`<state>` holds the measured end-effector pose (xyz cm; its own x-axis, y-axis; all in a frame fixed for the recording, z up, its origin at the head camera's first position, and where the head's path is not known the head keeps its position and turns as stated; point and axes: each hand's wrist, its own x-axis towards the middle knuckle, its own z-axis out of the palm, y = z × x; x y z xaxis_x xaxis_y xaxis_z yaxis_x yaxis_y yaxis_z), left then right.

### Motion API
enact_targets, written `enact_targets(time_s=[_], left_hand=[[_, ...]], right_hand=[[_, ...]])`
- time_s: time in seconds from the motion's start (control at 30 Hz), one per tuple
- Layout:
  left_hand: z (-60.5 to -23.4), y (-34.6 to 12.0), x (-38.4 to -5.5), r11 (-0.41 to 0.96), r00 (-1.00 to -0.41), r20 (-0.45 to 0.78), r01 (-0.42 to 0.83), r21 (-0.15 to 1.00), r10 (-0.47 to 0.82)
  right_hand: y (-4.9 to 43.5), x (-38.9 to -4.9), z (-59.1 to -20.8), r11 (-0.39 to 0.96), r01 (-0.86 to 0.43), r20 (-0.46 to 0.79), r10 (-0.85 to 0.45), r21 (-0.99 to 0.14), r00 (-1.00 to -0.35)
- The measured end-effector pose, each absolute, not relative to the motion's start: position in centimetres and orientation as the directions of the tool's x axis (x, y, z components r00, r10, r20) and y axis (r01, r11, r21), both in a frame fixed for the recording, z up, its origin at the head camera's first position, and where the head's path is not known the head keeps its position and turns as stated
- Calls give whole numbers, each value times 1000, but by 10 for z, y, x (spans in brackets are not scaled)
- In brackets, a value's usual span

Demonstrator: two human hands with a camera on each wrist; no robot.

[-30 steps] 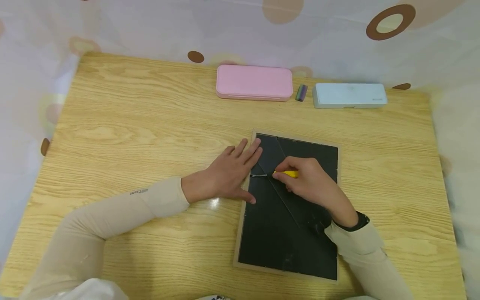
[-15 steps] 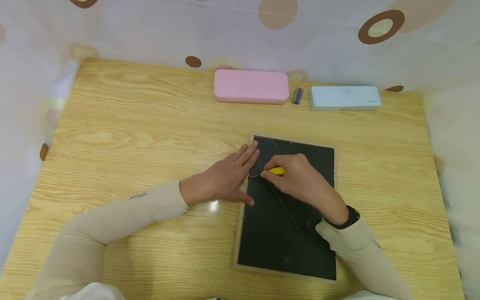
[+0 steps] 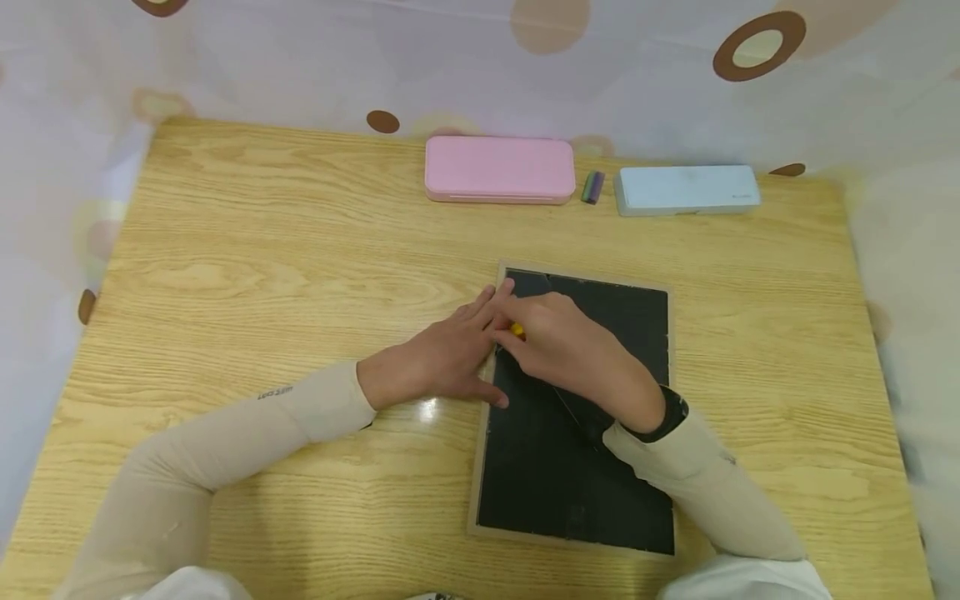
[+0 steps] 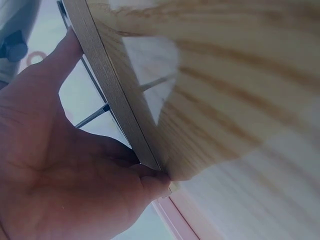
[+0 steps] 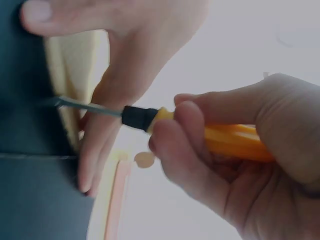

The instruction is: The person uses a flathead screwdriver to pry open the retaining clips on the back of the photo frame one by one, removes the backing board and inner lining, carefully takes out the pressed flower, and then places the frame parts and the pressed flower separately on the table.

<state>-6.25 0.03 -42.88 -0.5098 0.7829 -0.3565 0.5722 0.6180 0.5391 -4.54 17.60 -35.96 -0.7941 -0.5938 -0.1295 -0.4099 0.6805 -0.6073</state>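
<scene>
In the head view, the right hand [image 3: 573, 346] is farther left than a second ago, now right up beside the left hand [image 3: 450, 354], and covers most of the yellow-handled tool [image 3: 517, 331], while the left hand stays spread across the left edge of the framed black board [image 3: 577, 475] on the bench [image 3: 262, 275]. In the left wrist view, the left thumb and fingers stand apart along the wooden rim [image 4: 117, 85]. In the right wrist view, the right fingers pinch the yellow handle, the metal shaft [image 5: 92, 107] reaching the board's left edge.
</scene>
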Motion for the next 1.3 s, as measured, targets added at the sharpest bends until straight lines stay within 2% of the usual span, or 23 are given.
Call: enact_targets(time_s=[0.27,0.53,0.73,0.9,1.1,1.3], left_hand=[[-429,-1,-63,603,-517,-329,555,574,790],[-427,1,-65,612,-497,-359,594,523,790],[-427,1,-64,614,-506,-354,577,538,786],[-424,2,-63,615,-513,-341,630,474,788],[-421,5,-64,622,-507,-363,673,400,782],[-419,6,-65,635,-509,-398,702,322,763]], right_hand=[[157,-49,-353,691,-423,-137,-599,-586,-789],[145,-46,-353,726,-456,-100,-579,-514,-809],[155,-43,-357,715,-400,-123,-557,-573,-821],[170,-42,-359,724,-362,-159,-541,-588,-826],[183,-41,-363,719,-382,-131,-545,-580,-828],[192,-38,-366,733,-350,-140,-515,-583,-846]])
